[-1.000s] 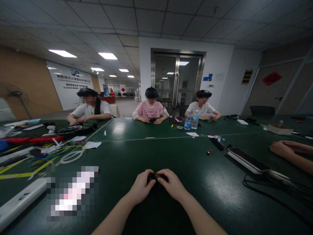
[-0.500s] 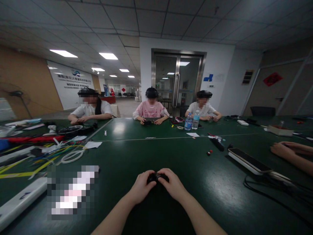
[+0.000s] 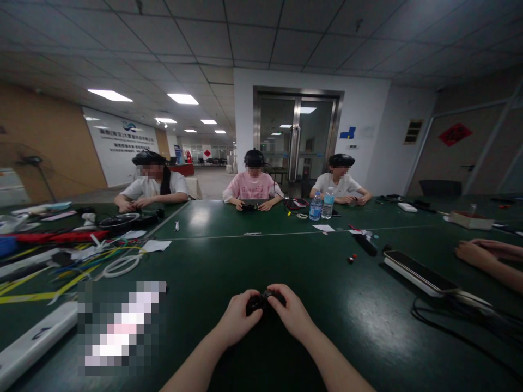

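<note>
Both of my hands meet around a small black object (image 3: 258,300) low in the middle of the head view, over the dark green table (image 3: 212,261). My left hand (image 3: 239,314) grips its left side, thumb in front and fingers behind. On the right side, my right hand (image 3: 289,309) pinches it between thumb and index finger. The fingers cover much of the object, and its exact kind is too dark to make out.
At left lie a white power strip (image 3: 38,340), a pixelated item (image 3: 122,326) and coiled white cable (image 3: 121,265). A phone on a white block (image 3: 420,272) is at right, near another person's hands (image 3: 476,255). Bottles (image 3: 315,207) stand farther back; three people sit opposite.
My right hand's fingers have lifted and shifted slightly on the black object, showing a bit more of its middle. The whole view has tilted a little.
</note>
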Available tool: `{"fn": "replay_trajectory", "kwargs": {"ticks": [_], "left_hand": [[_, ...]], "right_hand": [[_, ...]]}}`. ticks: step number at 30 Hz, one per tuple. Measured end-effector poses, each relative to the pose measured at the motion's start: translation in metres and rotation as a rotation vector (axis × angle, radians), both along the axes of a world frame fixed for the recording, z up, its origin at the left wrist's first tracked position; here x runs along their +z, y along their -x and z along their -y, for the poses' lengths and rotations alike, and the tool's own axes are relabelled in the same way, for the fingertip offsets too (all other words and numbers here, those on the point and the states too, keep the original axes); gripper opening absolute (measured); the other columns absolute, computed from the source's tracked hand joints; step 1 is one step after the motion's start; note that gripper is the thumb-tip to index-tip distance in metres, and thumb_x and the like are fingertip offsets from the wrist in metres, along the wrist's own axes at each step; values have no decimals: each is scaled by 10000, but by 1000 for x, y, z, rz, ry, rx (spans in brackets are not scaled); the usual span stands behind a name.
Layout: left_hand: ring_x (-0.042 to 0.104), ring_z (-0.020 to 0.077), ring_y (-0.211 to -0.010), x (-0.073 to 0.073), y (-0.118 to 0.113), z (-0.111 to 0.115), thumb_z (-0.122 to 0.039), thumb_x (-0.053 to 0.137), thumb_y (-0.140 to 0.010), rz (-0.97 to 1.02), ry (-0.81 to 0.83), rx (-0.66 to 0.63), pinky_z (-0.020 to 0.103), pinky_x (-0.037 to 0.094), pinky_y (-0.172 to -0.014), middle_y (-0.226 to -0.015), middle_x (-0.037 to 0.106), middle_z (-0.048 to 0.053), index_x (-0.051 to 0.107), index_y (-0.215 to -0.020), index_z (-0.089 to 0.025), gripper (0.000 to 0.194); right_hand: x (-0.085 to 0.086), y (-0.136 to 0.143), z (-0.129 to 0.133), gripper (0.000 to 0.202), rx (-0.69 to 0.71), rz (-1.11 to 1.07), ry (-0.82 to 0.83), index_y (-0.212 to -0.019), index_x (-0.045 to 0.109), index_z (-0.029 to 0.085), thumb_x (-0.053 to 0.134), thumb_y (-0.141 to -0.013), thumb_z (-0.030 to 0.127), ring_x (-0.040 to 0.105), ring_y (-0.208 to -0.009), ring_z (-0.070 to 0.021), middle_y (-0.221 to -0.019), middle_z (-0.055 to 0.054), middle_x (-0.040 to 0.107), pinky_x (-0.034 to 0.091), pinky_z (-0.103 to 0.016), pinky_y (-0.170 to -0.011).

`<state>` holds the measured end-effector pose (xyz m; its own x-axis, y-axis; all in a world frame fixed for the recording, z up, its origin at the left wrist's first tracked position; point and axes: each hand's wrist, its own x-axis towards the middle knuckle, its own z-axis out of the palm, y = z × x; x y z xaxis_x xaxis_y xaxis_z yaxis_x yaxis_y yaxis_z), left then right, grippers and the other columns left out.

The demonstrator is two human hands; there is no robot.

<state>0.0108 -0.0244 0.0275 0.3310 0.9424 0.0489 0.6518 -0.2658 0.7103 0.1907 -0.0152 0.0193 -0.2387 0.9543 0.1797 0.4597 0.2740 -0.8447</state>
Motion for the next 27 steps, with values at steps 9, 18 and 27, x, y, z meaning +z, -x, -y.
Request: {"fn": "replay_trajectory", "kwargs": {"ticks": [9, 18, 27], "left_hand": [[509, 216, -1030, -7, 1, -4, -394, 528, -749, -93, -64, 72, 355, 372, -921, -1092, 583, 34, 560, -1099, -234, 386], [471, 232, -1081, -10, 2, -5, -473, 468, -787, -142, -28, 113, 361, 374, -927, -1150, 543, 46, 515, -1189, -242, 467], [472, 239, -1083, -14, 5, -7, -470, 476, -786, -98, -22, 103, 372, 393, -911, -1154, 544, 39, 542, -1145, -248, 427]], "right_hand": [[-7, -10, -11, 325, -157, -176, 10, -1114, 502, 229, 462, -820, 361, 547, -1063, -200, -1114, -57, 596, 438, -365, -912], [-16, -38, -31, 420, -433, -403, -91, -1118, 516, 199, 487, -786, 454, 551, -1078, -223, -1125, -78, 611, 477, -359, -876], [-18, -56, -40, 480, -592, -512, -88, -1088, 535, 187, 550, -725, 501, 564, -1046, -235, -1107, -78, 615, 484, -352, -859]]}}
